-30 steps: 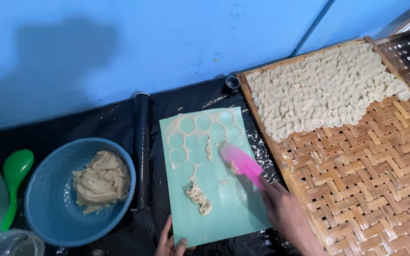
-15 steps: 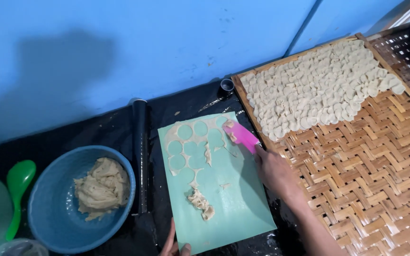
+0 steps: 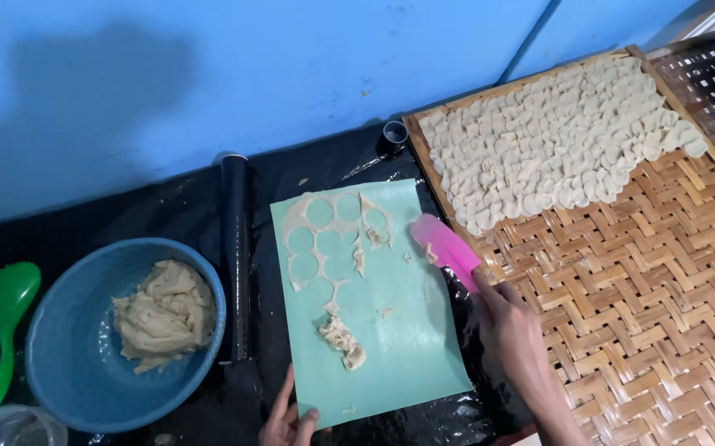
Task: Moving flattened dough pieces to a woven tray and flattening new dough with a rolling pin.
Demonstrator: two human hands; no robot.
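A pale green mat [image 3: 399,330] lies on the black surface, with a thin dough sheet [image 3: 324,239] full of round cut-outs at its far end and a small heap of scraps [image 3: 341,339] in the middle. My right hand [image 3: 514,326] grips a pink scraper [image 3: 444,248] whose blade rests at the mat's right edge, beside the woven tray. My left hand [image 3: 287,417] presses on the mat's near edge with thumb and fingers.
A woven bamboo tray [image 3: 655,297] at right holds several dough rounds [image 3: 555,140] at its far end. A black rolling pin [image 3: 236,256] lies left of the mat. A blue bowl [image 3: 68,363] holds dough [image 3: 163,314]. A green spoon [image 3: 6,314] lies far left, and a small metal cutter ring [image 3: 394,132] stands by the blue wall.
The scraper has moved from the middle of the mat to its far right edge, next to the tray. The left hand stays on the mat's near edge.
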